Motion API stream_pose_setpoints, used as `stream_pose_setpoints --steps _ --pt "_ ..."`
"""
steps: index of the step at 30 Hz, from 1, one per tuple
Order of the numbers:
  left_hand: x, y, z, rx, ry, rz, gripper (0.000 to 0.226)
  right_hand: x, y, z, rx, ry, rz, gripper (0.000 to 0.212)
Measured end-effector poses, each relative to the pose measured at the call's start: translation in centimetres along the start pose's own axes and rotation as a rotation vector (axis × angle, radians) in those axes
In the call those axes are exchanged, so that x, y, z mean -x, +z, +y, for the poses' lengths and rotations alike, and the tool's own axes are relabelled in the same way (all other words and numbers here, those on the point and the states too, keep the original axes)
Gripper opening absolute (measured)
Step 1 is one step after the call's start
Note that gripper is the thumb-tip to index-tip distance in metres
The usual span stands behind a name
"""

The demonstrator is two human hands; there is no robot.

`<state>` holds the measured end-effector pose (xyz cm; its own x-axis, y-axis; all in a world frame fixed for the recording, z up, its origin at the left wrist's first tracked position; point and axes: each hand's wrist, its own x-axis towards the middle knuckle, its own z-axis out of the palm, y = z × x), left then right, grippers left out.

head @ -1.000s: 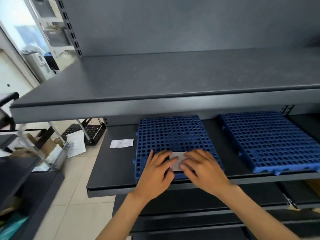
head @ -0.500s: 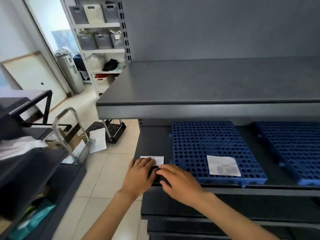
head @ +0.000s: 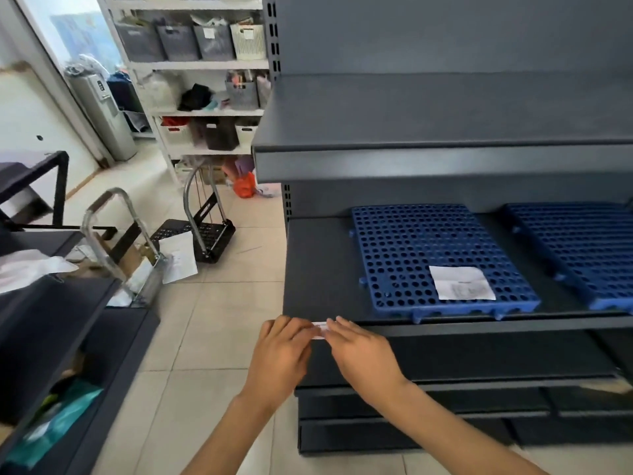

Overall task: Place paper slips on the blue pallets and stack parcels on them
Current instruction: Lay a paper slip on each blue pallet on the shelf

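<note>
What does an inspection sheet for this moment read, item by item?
Surface: dark shelf, carrying the left pallet and right pallet, both blue.
Job's things: paper slip lies on the left pallet; right pallet bare where visible; no parcels seen.
Clutter: folding trolley, loose sheet beside it.
Hands: left hand and right hand both hold a second slip at the shelf's front edge.
Cables: nothing seen.
Surroundings: white rack of bins, tiled floor.

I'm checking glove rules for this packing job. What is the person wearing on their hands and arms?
Nothing that shows. The left hand and right hand are bare: no gloves, rings or watch in view. Both forearms are bare too, with no sleeve reaching into the frame.
</note>
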<state>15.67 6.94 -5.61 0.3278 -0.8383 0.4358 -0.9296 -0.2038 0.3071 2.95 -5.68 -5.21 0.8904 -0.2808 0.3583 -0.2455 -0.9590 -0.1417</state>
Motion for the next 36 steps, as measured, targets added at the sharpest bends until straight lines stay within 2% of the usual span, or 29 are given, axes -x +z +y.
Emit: stream_pose_setpoints --steps 3,5,8,13,16,18,23,27,29,32,34,36 --pt "-1.4 0.4 1.2 -0.002 0.028 0.096 0.025 0.1 -1.5 0.8 -0.020 0.022 0.070 0.028" --pt "-2.4 0.4 2.9 0.028 0.008 0.174 0.022 0.7 -2.9 1.8 -0.022 0.022 0.135 0.015" --pt "-4.2 1.1 7.7 0.153 -0.037 0.234 0.023 2.6 -6.3 4.5 -0.016 0.044 0.202 0.026" --pt "-8.8 6.0 17.7 0.405 -0.038 0.095 0.026 8.7 -12.0 13.1 0.049 0.091 0.284 0.026" --pt "-12.3 9.3 23.9 0.452 0.030 -0.015 0.026 13.3 -15.0 20.1 0.099 0.136 0.337 0.027" --pt "-14.5 11.6 28.1 0.465 0.094 -0.034 0.025 16.2 -16.8 24.6 0.136 0.160 0.355 0.028" --pt "-20.5 18.1 37.2 0.375 0.281 0.097 0.026 21.7 -20.1 35.5 0.192 0.199 0.353 0.027" --pt "-25.8 22.1 42.8 0.202 0.327 0.141 0.027 23.2 -21.6 42.9 0.219 0.230 0.331 0.036" --pt "-28.1 23.8 44.7 0.087 0.317 0.103 0.025 23.0 -21.9 45.9 0.226 0.263 0.290 0.040" --pt "-30.4 25.9 46.0 -0.086 0.263 -0.043 0.025 22.6 -21.5 49.5 0.254 0.299 0.186 0.045" --pt "-30.8 27.0 46.1 -0.116 0.209 -0.136 0.028 22.3 -20.9 51.1 0.253 0.289 0.123 0.042" --pt "-30.8 27.4 46.2 -0.104 0.162 -0.159 0.029 22.3 -20.5 52.0 0.223 0.266 0.091 0.038"
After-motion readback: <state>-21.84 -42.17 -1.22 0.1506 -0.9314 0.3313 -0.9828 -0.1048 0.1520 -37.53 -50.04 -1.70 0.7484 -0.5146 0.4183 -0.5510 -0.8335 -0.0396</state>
